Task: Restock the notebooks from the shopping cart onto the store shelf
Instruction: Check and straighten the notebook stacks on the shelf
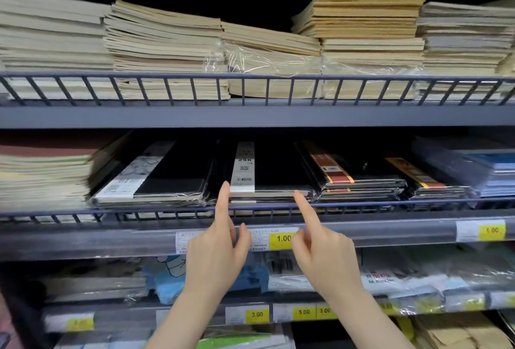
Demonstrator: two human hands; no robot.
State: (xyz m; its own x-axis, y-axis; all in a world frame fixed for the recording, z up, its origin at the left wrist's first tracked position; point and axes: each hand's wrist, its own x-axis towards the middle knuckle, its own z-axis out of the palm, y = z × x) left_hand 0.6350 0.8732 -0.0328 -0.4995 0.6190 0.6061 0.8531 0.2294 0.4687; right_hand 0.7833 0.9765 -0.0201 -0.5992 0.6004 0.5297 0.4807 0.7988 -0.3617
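A stack of black notebooks (pixel 276 170) with a white "25K" band lies in the middle of the middle shelf (pixel 111 237), behind a low wire rail (pixel 390 203). My left hand (pixel 217 251) points its index finger up at the stack's front left corner. My right hand (pixel 323 254) points its index finger at the stack's front right corner. Both fingertips are at the front edge of the top notebook. Neither hand holds anything. The shopping cart is out of view.
More black notebooks (pixel 167 178) lie to the left and banded ones (pixel 356 178) to the right. Beige notebook piles (pixel 167 47) fill the top shelf. Yellow price tags (pixel 282 238) line the shelf edges. Wrapped stationery (pixel 390 279) sits on the lower shelf.
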